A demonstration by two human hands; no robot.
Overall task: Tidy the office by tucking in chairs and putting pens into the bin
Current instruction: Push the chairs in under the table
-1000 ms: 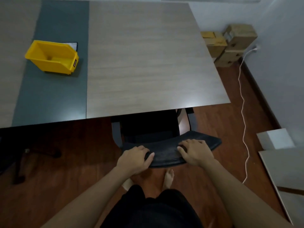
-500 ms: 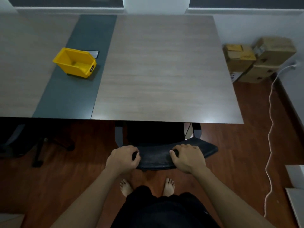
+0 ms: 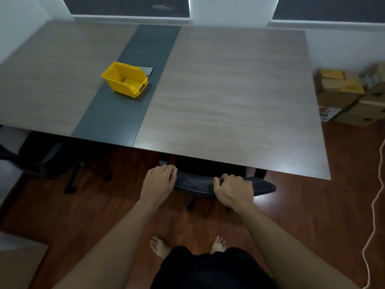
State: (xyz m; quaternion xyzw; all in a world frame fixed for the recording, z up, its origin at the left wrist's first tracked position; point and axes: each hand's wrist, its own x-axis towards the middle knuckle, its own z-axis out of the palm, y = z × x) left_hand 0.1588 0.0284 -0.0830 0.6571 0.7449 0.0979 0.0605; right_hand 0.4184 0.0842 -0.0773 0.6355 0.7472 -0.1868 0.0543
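A black office chair point(image 3: 198, 184) stands at the near edge of the wooden table point(image 3: 229, 101), its seat hidden under the tabletop and only the top of the backrest showing. My left hand point(image 3: 159, 182) grips the left end of the backrest top. My right hand point(image 3: 233, 189) grips it right of the middle. A yellow bin point(image 3: 125, 80) sits on the table's grey centre strip, far left of my hands. It looks empty, and no pens are in view.
A dark phone point(image 3: 146, 70) lies just behind the bin. A second black chair point(image 3: 41, 155) is under the table at the left. Cardboard boxes point(image 3: 343, 94) are stacked by the right wall, and a white cable point(image 3: 375, 205) trails down the right over the wooden floor.
The chair has slid further under the table, both hands staying on its backrest. The view has tilted up and swung, so the bin and table appear more to the right.
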